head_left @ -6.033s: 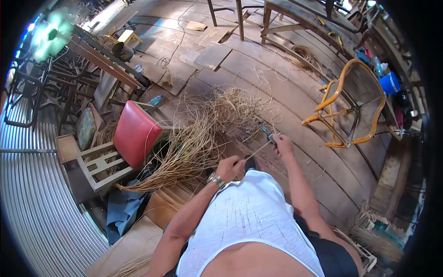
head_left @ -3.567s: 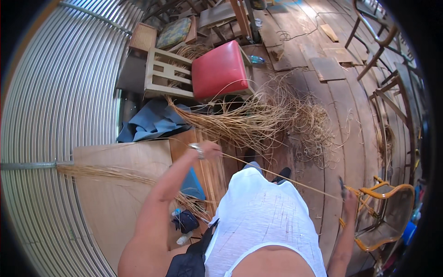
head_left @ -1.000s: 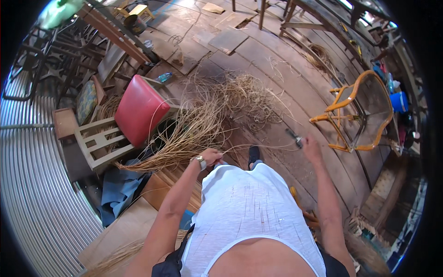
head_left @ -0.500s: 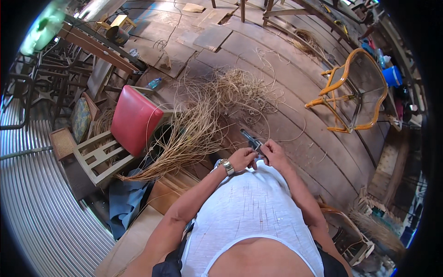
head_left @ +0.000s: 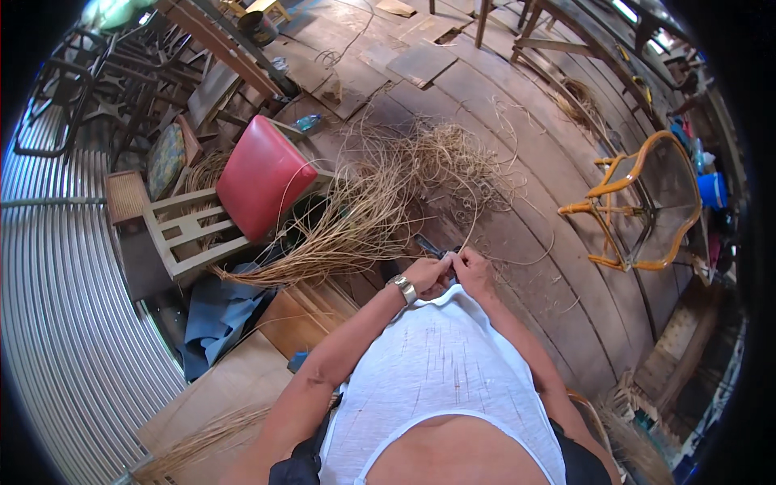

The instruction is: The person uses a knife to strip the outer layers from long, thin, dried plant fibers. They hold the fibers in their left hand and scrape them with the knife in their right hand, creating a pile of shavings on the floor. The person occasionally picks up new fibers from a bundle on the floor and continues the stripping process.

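In front of the white shirt [head_left: 428, 347], my two hands meet with closed fingers. My left hand [head_left: 428, 276], below a metal wristwatch, has its fingertips against those of the right. My right hand [head_left: 474, 271] pinches a thin cane strand [head_left: 471, 232], which curves away over the floor. A dark, narrow metal tool [head_left: 428, 246] sticks out beyond the left fingertips; its kind and its other end are hidden by the hands. What the left fingers grip cannot be made out. Just ahead lies a loose heap of cane strands [head_left: 453, 158], trailing into a bundle [head_left: 323, 259] at the left.
A red-seated chair [head_left: 265, 178] lies tipped at the left, near blue cloth [head_left: 218, 319] and corrugated metal sheeting [head_left: 73, 307]. An orange rattan chair [head_left: 602, 206] stands at the right, before a blue bucket [head_left: 711, 191]. Loose boards [head_left: 420, 63] lie on the plank floor [head_left: 558, 234].
My hands have drawn together, fingertips now meeting. Less of the tool shows, and a strand now rises from my right hand. The view has swung, shifting the surroundings rightward.
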A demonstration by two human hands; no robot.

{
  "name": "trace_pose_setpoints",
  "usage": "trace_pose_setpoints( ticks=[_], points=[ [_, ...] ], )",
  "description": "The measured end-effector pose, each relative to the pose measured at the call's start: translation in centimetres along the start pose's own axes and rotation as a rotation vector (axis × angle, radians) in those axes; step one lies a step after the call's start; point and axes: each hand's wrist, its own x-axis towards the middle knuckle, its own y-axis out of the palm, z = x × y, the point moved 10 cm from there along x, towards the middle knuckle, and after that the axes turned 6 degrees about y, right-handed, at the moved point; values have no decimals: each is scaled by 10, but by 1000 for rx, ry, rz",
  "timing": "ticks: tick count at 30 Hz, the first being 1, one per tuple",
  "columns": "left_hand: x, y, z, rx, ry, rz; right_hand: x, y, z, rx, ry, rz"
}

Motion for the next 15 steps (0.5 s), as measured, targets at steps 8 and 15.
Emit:
trace_pose_setpoints(
  ticks=[8, 15],
  points=[
    [-30, -42, -33, 412, 316, -338, 68, 9, -23, 100, 141, 74],
    [-176, -78, -23, 385, 277, -292, 128, -102, -12, -41, 234, -26]
  ],
)
